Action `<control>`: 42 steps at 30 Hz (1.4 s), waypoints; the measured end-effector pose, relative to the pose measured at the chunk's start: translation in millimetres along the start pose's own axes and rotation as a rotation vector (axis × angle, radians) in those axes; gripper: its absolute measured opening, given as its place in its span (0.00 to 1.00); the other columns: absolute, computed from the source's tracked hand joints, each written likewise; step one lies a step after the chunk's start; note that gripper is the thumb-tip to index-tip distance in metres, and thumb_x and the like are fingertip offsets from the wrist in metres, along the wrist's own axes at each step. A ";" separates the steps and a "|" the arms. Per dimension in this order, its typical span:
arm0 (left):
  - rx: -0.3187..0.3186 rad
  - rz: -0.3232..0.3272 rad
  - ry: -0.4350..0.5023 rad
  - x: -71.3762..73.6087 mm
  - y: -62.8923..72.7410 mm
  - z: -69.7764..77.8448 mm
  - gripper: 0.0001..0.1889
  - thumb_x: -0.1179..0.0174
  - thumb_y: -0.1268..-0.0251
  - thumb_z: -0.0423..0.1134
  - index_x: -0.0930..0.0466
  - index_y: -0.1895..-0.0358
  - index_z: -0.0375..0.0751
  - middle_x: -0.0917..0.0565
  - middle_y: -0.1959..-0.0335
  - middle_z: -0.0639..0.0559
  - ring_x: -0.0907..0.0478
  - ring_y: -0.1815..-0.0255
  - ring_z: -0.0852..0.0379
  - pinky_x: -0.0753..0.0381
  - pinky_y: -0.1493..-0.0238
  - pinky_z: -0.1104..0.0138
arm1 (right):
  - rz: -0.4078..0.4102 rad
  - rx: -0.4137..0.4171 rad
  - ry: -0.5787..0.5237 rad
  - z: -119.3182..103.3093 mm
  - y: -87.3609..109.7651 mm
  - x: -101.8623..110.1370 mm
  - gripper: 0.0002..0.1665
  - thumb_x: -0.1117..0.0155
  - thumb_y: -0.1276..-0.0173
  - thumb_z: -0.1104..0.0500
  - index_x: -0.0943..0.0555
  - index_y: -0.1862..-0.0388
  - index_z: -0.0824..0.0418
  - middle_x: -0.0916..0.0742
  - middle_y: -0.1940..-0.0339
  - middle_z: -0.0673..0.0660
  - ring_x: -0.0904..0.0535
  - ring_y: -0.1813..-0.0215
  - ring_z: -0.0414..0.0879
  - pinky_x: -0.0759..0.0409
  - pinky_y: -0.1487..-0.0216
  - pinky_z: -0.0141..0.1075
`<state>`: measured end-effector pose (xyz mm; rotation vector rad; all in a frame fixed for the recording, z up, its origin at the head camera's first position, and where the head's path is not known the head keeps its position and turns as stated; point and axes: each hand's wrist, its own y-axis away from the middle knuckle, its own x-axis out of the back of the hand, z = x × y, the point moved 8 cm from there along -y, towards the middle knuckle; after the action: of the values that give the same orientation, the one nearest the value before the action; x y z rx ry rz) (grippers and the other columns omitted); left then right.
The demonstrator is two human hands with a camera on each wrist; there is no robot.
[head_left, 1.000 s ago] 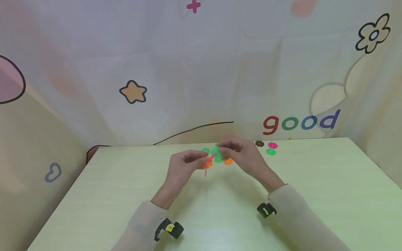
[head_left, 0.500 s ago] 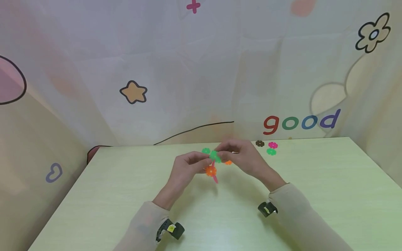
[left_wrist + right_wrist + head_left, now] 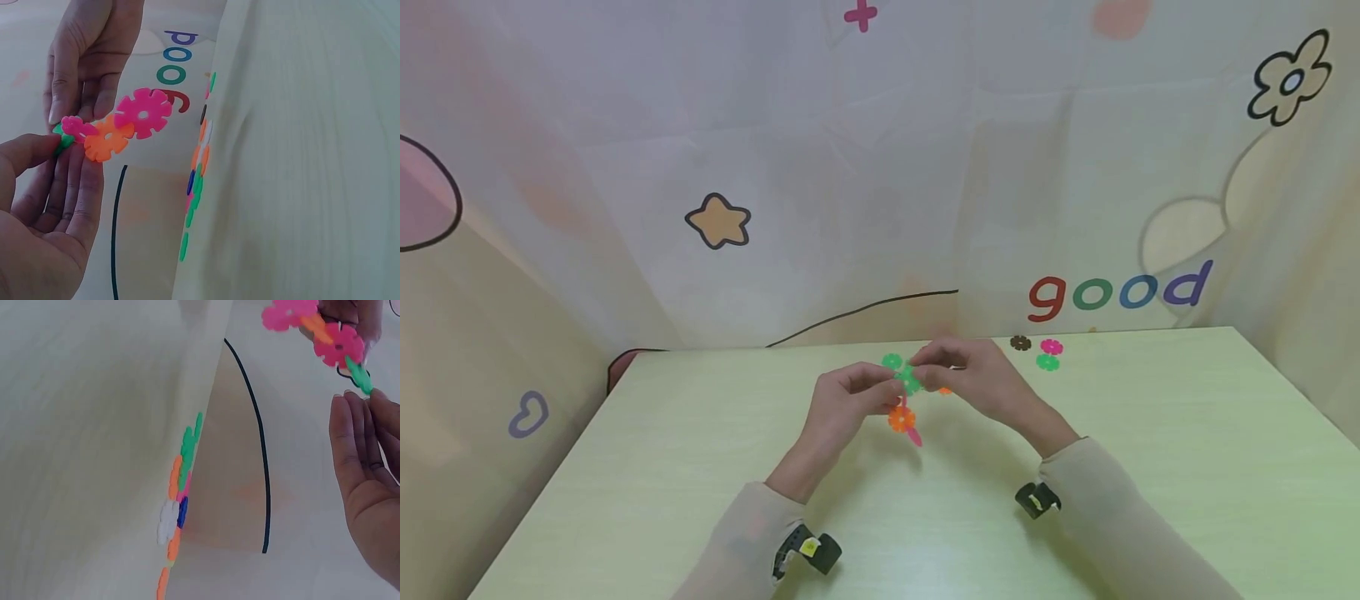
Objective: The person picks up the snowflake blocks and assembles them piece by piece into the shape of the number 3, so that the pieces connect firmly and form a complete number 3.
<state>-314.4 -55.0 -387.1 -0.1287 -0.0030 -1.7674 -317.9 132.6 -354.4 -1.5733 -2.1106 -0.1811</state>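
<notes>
1. Since a second earlier, the flower chain [image 3: 902, 418] had swung lower, so its orange part showed beneath the left fingertips, and the right hand [image 3: 977, 375] had come slightly down and leftward.
2. The left hand [image 3: 850, 398] pinched the chain's upper end between thumb and fingers, its other fingers lying behind. Its forearm slanted up and inward, the sleeve [image 3: 737, 537] bearing a black camera [image 3: 826, 553].
3. A loose green flower [image 3: 892, 360] lay on the table [image 3: 700, 467], just beyond the left fingertips.
4. The chain hung in the air between the hands and below them: a green piece [image 3: 64, 145] at the fingertips, then a small pink piece [image 3: 76, 127], an orange piece [image 3: 107, 139] and a pink flower [image 3: 144, 114].
5. The right hand's thumb and forefinger had hold of the green end, wrist bent inward, the remaining fingers loosely extended.
6. An orange flower [image 3: 945, 391] showed partly below the right hand; farther right lay brown [image 3: 1020, 342], green [image 3: 1047, 362] and pink [image 3: 1052, 347] flowers.
</notes>
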 end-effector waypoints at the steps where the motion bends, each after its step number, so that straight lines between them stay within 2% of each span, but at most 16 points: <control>1: 0.002 0.005 0.000 0.7 0.1 -0.4 0.09 0.29 0.26 0.35 0.09 0.51 0.32 0.06 0.62 0.51 0.09 0.63 0.59 0.05 0.48 0.63 | 0.006 -0.013 0.000 1.9 -0.1 2.9 0.11 0.27 0.21 0.56 0.09 0.44 0.57 0.07 0.48 0.57 0.07 0.49 0.53 0.10 0.37 0.52; 7: 0.016 0.036 0.005 5.2 -1.8 -2.1 0.08 0.30 0.25 0.34 0.10 0.51 0.33 0.06 0.63 0.51 0.09 0.63 0.59 0.06 0.50 0.65 | 0.049 -0.090 0.054 18.9 -8.6 24.7 0.16 0.29 0.19 0.54 0.11 0.38 0.58 0.07 0.43 0.60 0.07 0.42 0.60 0.13 0.30 0.60; 13: 0.011 0.058 0.007 11.1 -1.8 -1.0 0.09 0.31 0.24 0.36 0.11 0.51 0.33 0.07 0.62 0.50 0.10 0.62 0.58 0.06 0.50 0.67 | 0.030 -0.095 0.166 34.9 -31.0 33.0 0.14 0.31 0.19 0.60 0.11 0.39 0.62 0.08 0.44 0.65 0.09 0.44 0.59 0.10 0.34 0.59; 19: 0.024 0.074 0.020 15.2 -1.9 -2.2 0.09 0.31 0.24 0.36 0.11 0.50 0.34 0.06 0.61 0.51 0.09 0.62 0.59 0.06 0.50 0.67 | -0.031 -0.118 0.244 55.9 -51.9 28.9 0.12 0.33 0.19 0.63 0.11 0.41 0.63 0.08 0.44 0.63 0.12 0.40 0.58 0.10 0.34 0.53; 23: 0.025 0.074 0.033 15.4 -2.0 -1.4 0.08 0.31 0.24 0.35 0.11 0.51 0.33 0.07 0.62 0.51 0.09 0.63 0.59 0.06 0.50 0.67 | -0.075 -0.120 0.328 67.6 -64.0 22.2 0.12 0.32 0.20 0.66 0.11 0.43 0.65 0.08 0.43 0.63 0.14 0.38 0.60 0.12 0.30 0.54; 28: 0.020 0.073 0.035 14.9 -2.4 0.2 0.08 0.31 0.24 0.35 0.11 0.51 0.33 0.07 0.63 0.52 0.10 0.63 0.59 0.06 0.51 0.68 | -0.109 -0.120 0.409 75.7 -72.9 16.7 0.09 0.30 0.23 0.67 0.10 0.47 0.65 0.08 0.45 0.63 0.14 0.40 0.59 0.13 0.30 0.55; 35: 0.007 0.066 0.033 14.9 -2.7 2.6 0.08 0.31 0.23 0.35 0.11 0.51 0.33 0.08 0.63 0.53 0.10 0.62 0.59 0.06 0.49 0.67 | -0.137 -0.149 0.414 80.6 -77.4 13.2 0.08 0.25 0.26 0.65 0.09 0.50 0.64 0.08 0.48 0.62 0.15 0.44 0.57 0.12 0.32 0.52; 42: 0.019 0.068 0.024 16.5 -3.1 2.2 0.08 0.31 0.23 0.36 0.11 0.50 0.34 0.07 0.62 0.53 0.10 0.62 0.59 0.06 0.49 0.67 | -0.173 -0.159 0.433 83.3 -78.1 10.4 0.13 0.21 0.28 0.61 0.09 0.48 0.64 0.08 0.49 0.61 0.15 0.45 0.56 0.11 0.34 0.51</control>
<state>-320.4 -70.3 -383.3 -0.0928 0.0013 -1.7007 -418.3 148.7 -407.4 -1.2888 -1.9167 -0.6988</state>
